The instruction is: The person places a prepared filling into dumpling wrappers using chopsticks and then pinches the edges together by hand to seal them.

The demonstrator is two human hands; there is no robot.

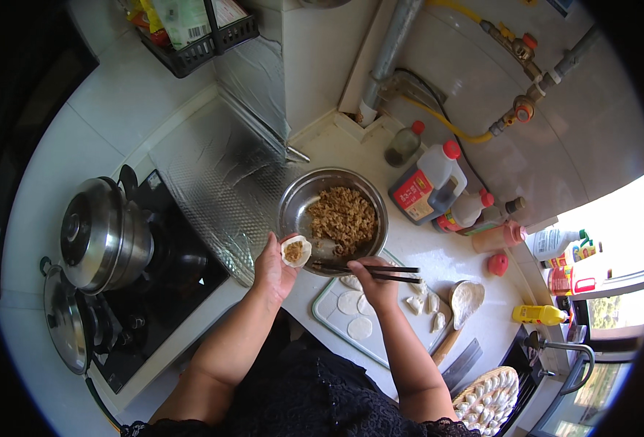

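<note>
On my left hand [274, 267] rests a round dough wrapper [296, 251] with a small heap of brown filling in its middle. My right hand [375, 283] holds a pair of dark chopsticks [393, 273], whose tips reach over the near rim of a steel bowl [383, 207]. Brown minced filling [343, 218] lies in the bowl. Flat dough rounds [360, 328] and several small dough pieces [432, 303] are on a cutting board [333, 322], partly hidden by my right forearm.
A steel steamer pot [98, 235] stands on the black hob [174, 284] at left. Bottles [428, 185] line the back right. A flour-filled scoop [466, 303], a cleaver [462, 360] and a tray of dumplings [488, 399] lie at right, near the sink faucet [570, 349].
</note>
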